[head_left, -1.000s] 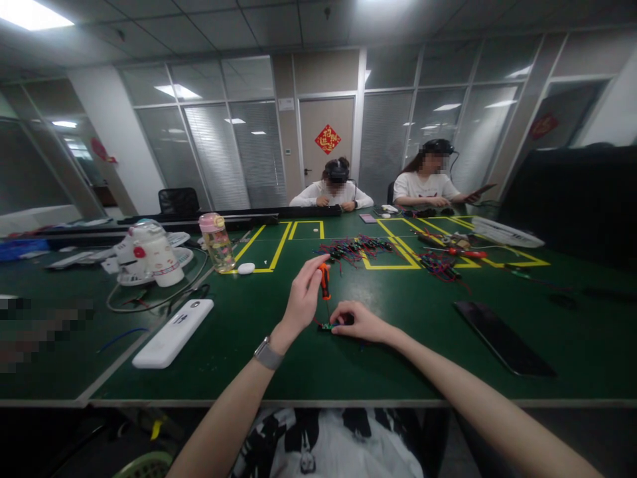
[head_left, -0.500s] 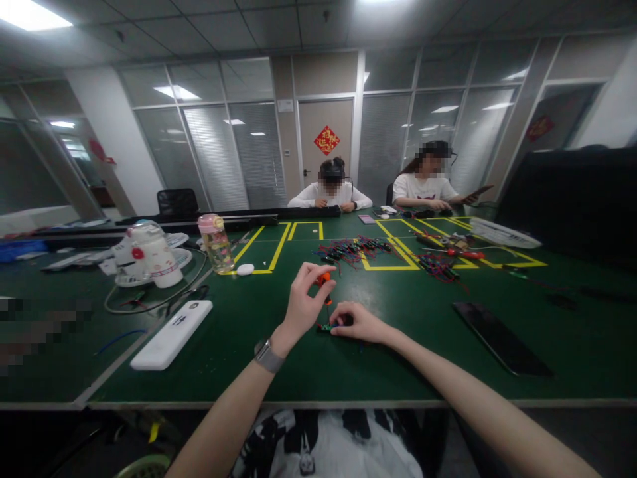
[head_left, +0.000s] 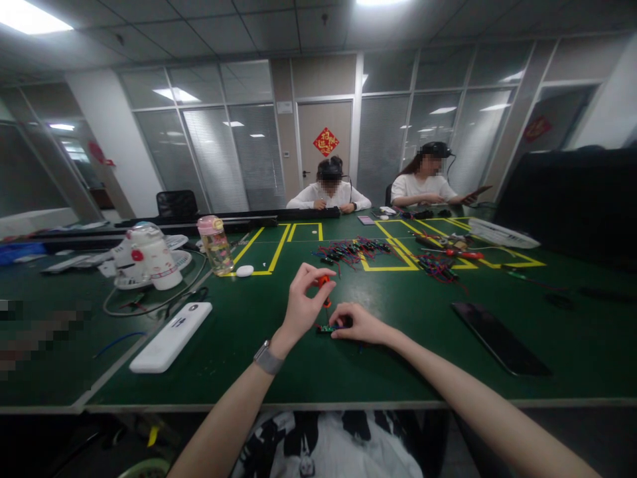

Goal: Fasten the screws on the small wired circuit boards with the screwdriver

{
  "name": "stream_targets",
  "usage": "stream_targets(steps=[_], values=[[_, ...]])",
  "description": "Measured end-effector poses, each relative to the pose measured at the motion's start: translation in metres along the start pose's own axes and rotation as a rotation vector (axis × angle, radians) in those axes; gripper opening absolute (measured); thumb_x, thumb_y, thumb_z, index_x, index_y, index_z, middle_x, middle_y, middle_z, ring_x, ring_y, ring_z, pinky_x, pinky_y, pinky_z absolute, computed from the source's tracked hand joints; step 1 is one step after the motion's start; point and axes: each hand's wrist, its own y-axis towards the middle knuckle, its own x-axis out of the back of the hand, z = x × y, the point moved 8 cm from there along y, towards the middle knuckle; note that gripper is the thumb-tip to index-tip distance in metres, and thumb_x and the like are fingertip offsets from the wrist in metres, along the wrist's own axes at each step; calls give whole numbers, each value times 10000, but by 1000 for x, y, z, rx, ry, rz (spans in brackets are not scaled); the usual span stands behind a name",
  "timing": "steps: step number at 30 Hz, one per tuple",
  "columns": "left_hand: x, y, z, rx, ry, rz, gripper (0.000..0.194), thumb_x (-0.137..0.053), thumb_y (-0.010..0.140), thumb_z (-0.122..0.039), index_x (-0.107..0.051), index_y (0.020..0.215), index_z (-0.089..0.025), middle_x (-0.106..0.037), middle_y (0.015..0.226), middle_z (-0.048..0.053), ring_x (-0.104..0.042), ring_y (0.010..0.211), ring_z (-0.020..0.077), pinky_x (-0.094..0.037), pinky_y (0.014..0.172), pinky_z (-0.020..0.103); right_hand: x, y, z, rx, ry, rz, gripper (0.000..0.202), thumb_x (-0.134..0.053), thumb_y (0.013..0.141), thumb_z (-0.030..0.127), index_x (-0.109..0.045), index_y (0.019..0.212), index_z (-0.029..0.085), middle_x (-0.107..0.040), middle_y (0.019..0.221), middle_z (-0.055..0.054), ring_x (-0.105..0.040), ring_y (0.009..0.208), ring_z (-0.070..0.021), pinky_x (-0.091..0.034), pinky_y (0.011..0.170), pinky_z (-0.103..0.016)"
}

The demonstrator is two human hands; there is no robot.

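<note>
My left hand point(head_left: 306, 297) is closed round the orange and black handle of a small screwdriver point(head_left: 325, 282). The screwdriver stands upright, its thin shaft pointing down at a small green circuit board point(head_left: 326, 328) on the green table. Whether the tip sits in a screw is too small to tell. My right hand point(head_left: 359, 324) pinches the board's right end between thumb and fingers, low against the table top. Part of the board is hidden behind those fingers. A bit of blue wire shows beneath the right hand.
Beyond my hands lie a heap of wired boards point(head_left: 351, 250) and a second heap point(head_left: 438, 267) among yellow tape lines. A white power bank point(head_left: 172, 337) lies left, a black phone point(head_left: 500, 337) right. A bottle point(head_left: 215, 245) stands back left. Two people sit across the table.
Both hands stay nearly in place, with the screwdriver still over the board. My left fingers have shifted slightly on the handle. The whole view has moved a little.
</note>
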Motion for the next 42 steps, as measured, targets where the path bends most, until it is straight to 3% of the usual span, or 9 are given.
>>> stream_targets(steps=[3, 10, 16, 21, 25, 30, 35, 39, 42], values=[[1, 0, 2, 0, 23, -14, 165, -643, 863, -292, -708, 1001, -227, -550, 934, 41, -579, 882, 158, -498, 753, 245, 0, 0, 0, 11, -11, -6, 177, -765, 708, 270, -703, 823, 150, -516, 674, 30, -485, 624, -113, -375, 613, -234], [-7, -1, 8, 75, -145, 80, 348, -423, 978, -323, -579, 1268, -211, -603, 1236, 106, -633, 1037, 190, -517, 897, 311, 1, 0, 1, -3, -45, -12, 178, -765, 709, 268, -706, 830, 151, -538, 673, 27, -491, 625, -115, -385, 624, -239], [-7, -1, 8, 58, -81, 65, 252, -568, 911, -328, -654, 1116, -208, -650, 974, 55, -662, 817, 152, -537, 722, 248, 0, 0, 4, 4, -55, -5, 165, -758, 716, 262, -705, 833, 158, -546, 678, 26, -491, 630, -116, -379, 625, -239], [1, 0, 2, -18, 47, 10, 193, -610, 889, -336, -693, 1018, -218, -603, 857, 27, -594, 775, 140, -501, 711, 238, 1, 0, 3, 6, -43, -12, 180, -762, 714, 270, -708, 833, 147, -541, 682, 20, -491, 631, -118, -384, 627, -242], [-4, -1, 0, -10, -27, 66, 313, -412, 985, -303, -620, 1206, -224, -630, 1127, 81, -630, 980, 179, -506, 864, 300, 1, 0, 2, 8, -32, -11, 176, -757, 713, 271, -706, 828, 148, -533, 677, 22, -485, 624, -115, -372, 609, -235], [-7, -2, -1, 19, -102, 88, 341, -422, 977, -298, -586, 1265, -216, -573, 1311, 101, -613, 1111, 211, -525, 895, 317, 0, 0, 3, 8, -20, -7, 179, -756, 715, 277, -702, 828, 148, -535, 678, 22, -486, 627, -116, -370, 609, -235], [-1, -1, -1, -5, -69, 21, 235, -534, 929, -260, -660, 1120, -208, -650, 1097, 76, -642, 975, 179, -520, 824, 278, 1, 0, 4, 10, -33, -7, 179, -757, 717, 270, -700, 834, 146, -535, 687, 22, -480, 624, -111, -363, 610, -232], [5, 0, 1, -54, 29, -60, 113, -672, 841, -250, -686, 942, -200, -589, 890, 23, -586, 803, 133, -481, 725, 236, 0, 0, 2, 7, -36, -4, 178, -758, 717, 274, -700, 827, 145, -524, 674, 26, -472, 616, -110, -357, 603, -229], [7, 0, 2, -59, 64, -77, 119, -672, 845, -280, -684, 932, -200, -563, 898, 24, -568, 808, 134, -475, 741, 243, 0, 1, 2, 6, -32, -7, 173, -759, 715, 270, -703, 821, 145, -520, 669, 25, -471, 615, -111, -360, 603, -230]])
